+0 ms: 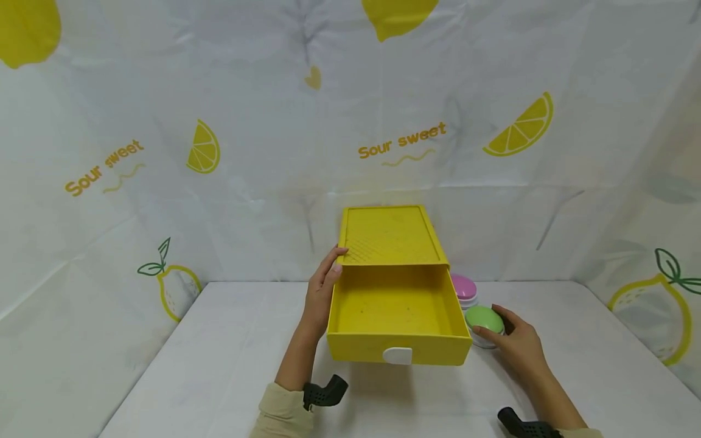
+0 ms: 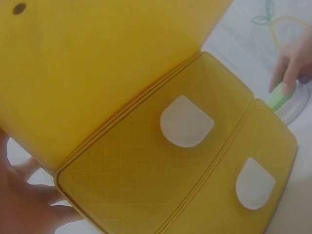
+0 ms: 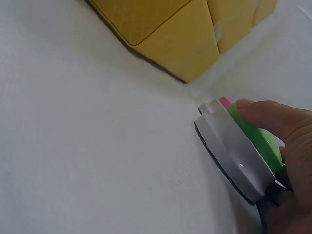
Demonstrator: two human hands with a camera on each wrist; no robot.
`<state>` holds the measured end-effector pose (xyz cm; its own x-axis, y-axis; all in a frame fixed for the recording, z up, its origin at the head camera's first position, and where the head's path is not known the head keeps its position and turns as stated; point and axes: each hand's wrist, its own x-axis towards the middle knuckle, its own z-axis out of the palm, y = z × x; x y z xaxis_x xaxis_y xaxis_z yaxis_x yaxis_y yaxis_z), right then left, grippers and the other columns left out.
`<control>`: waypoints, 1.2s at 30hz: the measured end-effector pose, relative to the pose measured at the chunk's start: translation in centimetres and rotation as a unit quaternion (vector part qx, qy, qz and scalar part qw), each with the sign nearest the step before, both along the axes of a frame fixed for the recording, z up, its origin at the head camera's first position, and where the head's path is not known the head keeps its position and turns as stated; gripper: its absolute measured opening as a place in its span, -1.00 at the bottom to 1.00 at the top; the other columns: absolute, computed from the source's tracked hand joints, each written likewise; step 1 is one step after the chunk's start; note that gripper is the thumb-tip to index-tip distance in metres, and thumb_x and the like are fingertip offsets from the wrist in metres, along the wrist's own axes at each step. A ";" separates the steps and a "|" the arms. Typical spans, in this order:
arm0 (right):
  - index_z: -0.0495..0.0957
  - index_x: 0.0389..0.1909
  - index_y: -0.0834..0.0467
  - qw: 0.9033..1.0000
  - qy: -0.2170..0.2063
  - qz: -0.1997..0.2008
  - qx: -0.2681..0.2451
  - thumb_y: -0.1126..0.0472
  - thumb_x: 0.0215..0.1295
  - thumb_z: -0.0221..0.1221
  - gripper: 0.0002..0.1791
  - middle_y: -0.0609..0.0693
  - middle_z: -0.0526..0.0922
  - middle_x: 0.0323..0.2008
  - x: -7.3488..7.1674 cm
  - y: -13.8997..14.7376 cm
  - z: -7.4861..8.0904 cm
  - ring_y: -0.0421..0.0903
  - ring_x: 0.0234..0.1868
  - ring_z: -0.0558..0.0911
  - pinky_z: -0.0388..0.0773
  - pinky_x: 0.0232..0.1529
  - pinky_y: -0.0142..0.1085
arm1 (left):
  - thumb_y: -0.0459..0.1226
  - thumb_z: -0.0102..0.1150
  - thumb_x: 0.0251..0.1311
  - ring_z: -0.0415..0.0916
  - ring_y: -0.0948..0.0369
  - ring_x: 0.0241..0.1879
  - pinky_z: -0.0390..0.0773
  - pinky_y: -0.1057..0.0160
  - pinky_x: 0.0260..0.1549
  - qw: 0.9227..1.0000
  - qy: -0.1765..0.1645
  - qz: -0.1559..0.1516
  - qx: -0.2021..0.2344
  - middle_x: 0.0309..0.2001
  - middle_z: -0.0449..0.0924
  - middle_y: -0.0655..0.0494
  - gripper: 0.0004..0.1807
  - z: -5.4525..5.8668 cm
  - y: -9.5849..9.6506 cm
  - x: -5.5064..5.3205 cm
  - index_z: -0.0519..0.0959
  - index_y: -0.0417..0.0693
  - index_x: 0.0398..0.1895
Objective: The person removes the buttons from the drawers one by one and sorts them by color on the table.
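Two lidded tubs (image 1: 484, 317), right fingers (image 3: 268, 114) clamped on the green; left fingers (image 2: 46, 193) apart against one yellow cabinet (image 1: 391, 231).

At the centre of the head view, the yellow rectangular drawer box (image 1: 391, 234) appears to be plastic, low-sheen, with cross-hatched texture on its top. Its white rounded pull tab (image 1: 392, 355) looks smooth. At lower right, the green domed lid (image 1: 484, 319) is smooth, mildly glossy plastic. The white lemon-printed backdrop sheet (image 1: 285, 152) behind is creased, with a faint sheen.
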<state>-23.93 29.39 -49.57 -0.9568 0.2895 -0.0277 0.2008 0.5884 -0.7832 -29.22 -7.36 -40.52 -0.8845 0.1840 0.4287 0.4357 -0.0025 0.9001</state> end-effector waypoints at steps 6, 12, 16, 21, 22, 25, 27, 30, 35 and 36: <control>0.07 0.55 0.33 1.000 0.001 -0.016 0.008 -0.29 0.22 0.32 0.13 0.43 0.12 0.52 -0.3 -0.5 -0.1 0.40 0.53 0.13 0.18 0.49 0.23 | -0.07 -0.20 0.58 0.02 0.06 0.61 0.12 -0.16 0.55 1.000 0.002 -0.002 0.000 0.61 0.09 0.13 -0.55 0.0 0.0 0.0 0.37 0.13 0.43; 0.09 0.54 0.35 1.000 0.012 -0.015 0.018 -0.24 0.27 0.30 0.07 0.44 0.18 0.49 -0.5 -1.2 -0.2 0.39 0.51 0.19 0.21 0.49 0.21 | -0.07 -0.21 0.58 0.05 0.08 0.60 0.13 -0.15 0.55 1.000 0.000 -0.003 0.005 0.60 0.10 0.15 -0.55 -0.1 -0.1 -0.2 0.38 0.15 0.43; 0.11 0.52 0.37 0.999 0.016 -0.022 0.021 -0.17 0.31 0.29 0.01 0.45 0.20 0.48 -0.7 -1.6 -0.4 0.39 0.50 0.21 0.21 0.48 0.21 | -0.08 -0.22 0.59 0.02 0.08 0.61 0.11 -0.15 0.55 1.000 -0.001 -0.012 0.011 0.61 0.08 0.14 -0.55 -0.3 -0.1 -0.3 0.37 0.12 0.43; 0.11 0.51 0.38 0.999 0.019 -0.027 0.021 -0.10 0.35 0.27 -0.05 0.46 0.20 0.47 -1.0 -2.0 -0.3 0.39 0.49 0.21 0.20 0.49 0.22 | -0.09 -0.21 0.59 0.02 0.08 0.61 0.11 -0.15 0.55 1.000 0.000 -0.014 0.015 0.61 0.08 0.15 -0.56 -0.3 0.0 -0.3 0.37 0.12 0.43; 0.12 0.51 0.38 0.999 0.020 -0.027 0.023 -0.09 0.35 0.27 -0.06 0.46 0.20 0.47 -1.0 -2.0 -0.4 0.38 0.49 0.22 0.21 0.49 0.22 | -0.08 -0.21 0.58 0.02 0.07 0.61 0.12 -0.16 0.55 1.000 0.001 -0.014 0.016 0.61 0.08 0.14 -0.55 -0.3 0.0 -0.3 0.37 0.11 0.43; 0.11 0.51 0.39 0.999 0.023 -0.023 0.031 -0.08 0.36 0.26 -0.06 0.46 0.20 0.47 -1.1 -2.1 -0.5 0.39 0.48 0.22 0.22 0.48 0.22 | -0.09 -0.20 0.58 0.01 0.06 0.61 0.12 -0.16 0.54 1.000 0.000 -0.011 0.017 0.61 0.07 0.14 -0.55 -0.3 0.0 -0.3 0.38 0.10 0.43; 0.09 0.52 0.40 0.999 0.025 -0.018 0.039 -0.09 0.37 0.24 -0.06 0.47 0.19 0.47 -1.1 -2.0 -0.6 0.41 0.48 0.21 0.21 0.47 0.24 | -0.09 -0.20 0.58 0.02 0.07 0.61 0.14 -0.16 0.54 1.000 -0.003 -0.011 0.016 0.61 0.07 0.14 -0.55 -0.3 0.0 -0.3 0.38 0.10 0.43; 0.07 0.52 0.41 0.998 0.028 -0.009 0.054 -0.11 0.39 0.21 -0.06 0.48 0.16 0.47 -1.2 -1.9 -0.8 0.43 0.49 0.19 0.20 0.47 0.26 | -0.09 -0.21 0.58 0.05 0.07 0.60 0.19 -0.15 0.52 1.000 -0.006 -0.013 0.016 0.61 0.08 0.16 -0.56 -0.4 0.0 -0.3 0.37 0.12 0.43; 0.03 0.53 0.42 0.998 0.024 0.004 0.059 -0.11 0.41 0.19 -0.05 0.49 0.14 0.48 -1.3 -1.9 -0.7 0.43 0.49 0.17 0.17 0.48 0.27 | -0.08 -0.21 0.58 0.09 0.06 0.58 0.25 -0.16 0.49 1.000 -0.008 -0.012 0.012 0.61 0.09 0.17 -0.56 -0.3 0.1 -0.3 0.37 0.14 0.43; 0.03 0.53 0.42 0.998 0.021 0.006 0.057 -0.11 0.41 0.20 -0.05 0.48 0.13 0.48 -1.4 -1.9 -0.7 0.42 0.50 0.17 0.17 0.48 0.26 | -0.08 -0.21 0.58 0.09 0.06 0.58 0.25 -0.16 0.49 1.000 -0.006 -0.011 0.012 0.61 0.09 0.17 -0.56 -0.3 0.0 -0.3 0.37 0.14 0.43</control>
